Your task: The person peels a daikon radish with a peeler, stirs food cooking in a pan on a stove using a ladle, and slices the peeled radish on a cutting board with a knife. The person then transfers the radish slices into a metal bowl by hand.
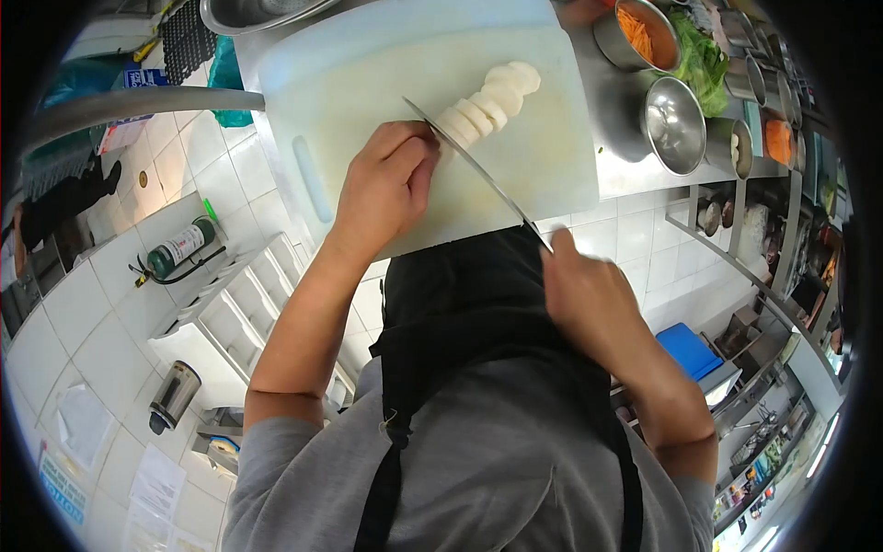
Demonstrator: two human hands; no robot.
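Observation:
A row of thick, round white vegetable slices [485, 110] runs diagonally across the pale cutting board [313, 83]. At the near end of this row is my left hand [391, 170], its fingers curled round the end of the white vegetable and mostly hiding that part. My right hand [589, 281] is closed on the handle of a long-bladed knife [483, 172]. The blade slants over the board, its edge right beside my left fingertips and touching or nearly touching the nearest slice. Slight blur softens my right hand.
To the right stand an empty-looking steel bowl [674, 126], a steel pot with shredded orange vegetable [635, 33] and leafy greens [701, 69]. Another metal bowl [267, 11] sits at the board's upper left. A curved metal bar [147, 103] reaches the board's left side.

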